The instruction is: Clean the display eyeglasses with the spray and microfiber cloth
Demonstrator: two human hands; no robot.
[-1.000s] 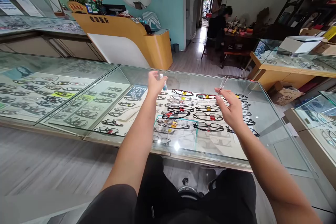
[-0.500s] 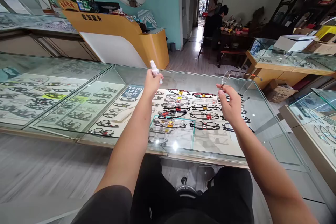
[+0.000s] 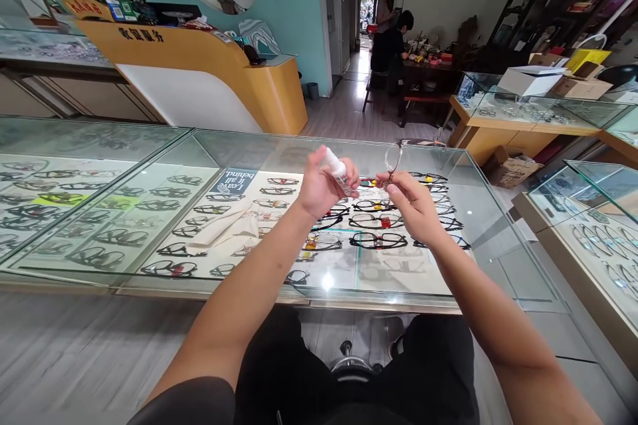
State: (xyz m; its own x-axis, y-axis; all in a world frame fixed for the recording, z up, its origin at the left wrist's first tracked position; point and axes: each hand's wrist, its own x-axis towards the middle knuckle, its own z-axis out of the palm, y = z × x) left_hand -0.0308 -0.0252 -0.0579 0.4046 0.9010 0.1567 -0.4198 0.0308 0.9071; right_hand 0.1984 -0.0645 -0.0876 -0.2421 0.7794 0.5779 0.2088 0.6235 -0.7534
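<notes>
My left hand (image 3: 323, 186) is closed around a small white spray bottle (image 3: 337, 169), tilted, with a finger near its top. Just to the right, my right hand (image 3: 411, 202) pinches a pair of eyeglasses (image 3: 393, 158) by the frame, one lens raised and the temples pointing away to the right. The bottle and the eyeglasses are close together but apart. Both hands are above the glass display case (image 3: 299, 292), where rows of eyeglasses (image 3: 379, 240) are laid out. A pale cloth (image 3: 226, 229) lies left of my left forearm.
A blue printed card (image 3: 233, 182) is among the frames. Another glass case (image 3: 588, 212) stands to the right. Beyond are a wooden counter (image 3: 279, 96), boxes (image 3: 531, 80) on a far case, and a seated person (image 3: 391, 46) at a dark table.
My left hand has moved right with the spray bottle, close to the eyeglasses. My right hand has come slightly left and lower with the eyeglasses. The view has shifted a little.
</notes>
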